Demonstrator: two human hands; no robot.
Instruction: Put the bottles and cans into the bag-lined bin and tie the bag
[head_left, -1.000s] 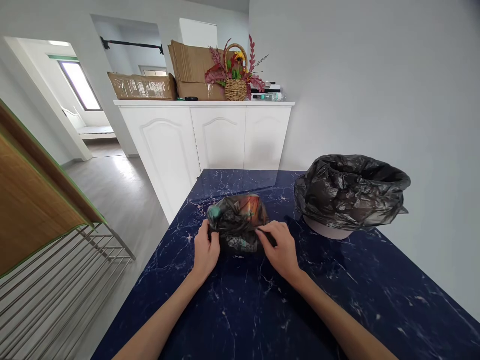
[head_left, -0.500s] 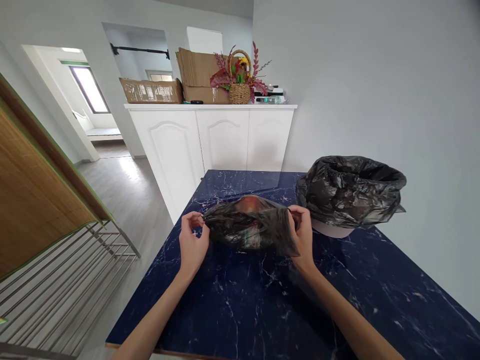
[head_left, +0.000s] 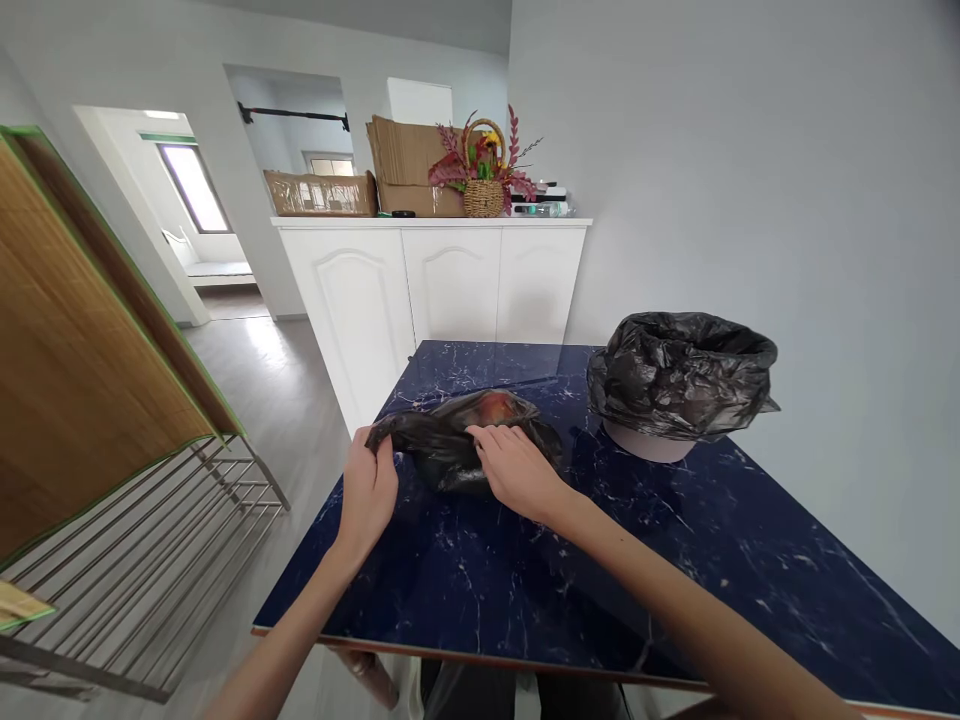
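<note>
Bamboo panel (head_left: pixel 82 350): stands at the far left, well apart from both hands, with a metal rack (head_left: pixel 142 560) below it.

Left hand (head_left: pixel 369 492): rests at the left end of the black bag (head_left: pixel 457 450). The fingers are closed on a stretched corner of the bag film, pinching it just above the table (head_left: pixel 525 600). The grip is narrow and holds plastic only.

Black bag: lies on the dark blue marbled table, between the two hands and touching both. It is a small, filled, crumpled bundle. A red-orange item shows through the film at the top, just beyond the right hand's fingertips. The contents cannot be told further.

Right hand (head_left: pixel 514 470): lies palm down on the top of the bag, right of the left-hand grip and near it. The fingers are curled onto the film at the bag's upper middle. Whether they pinch the plastic or only press on it cannot be told.

Lined bin (head_left: pixel 679 385): stands on the table to the right of the right hand, apart from the bag, with a black liner folded over its rim.

White cabinet (head_left: pixel 435 280): stands beyond the far table edge, past both hands. A flower basket (head_left: pixel 484 170) and cardboard boxes (head_left: pixel 360 180) sit on top of it.
</note>
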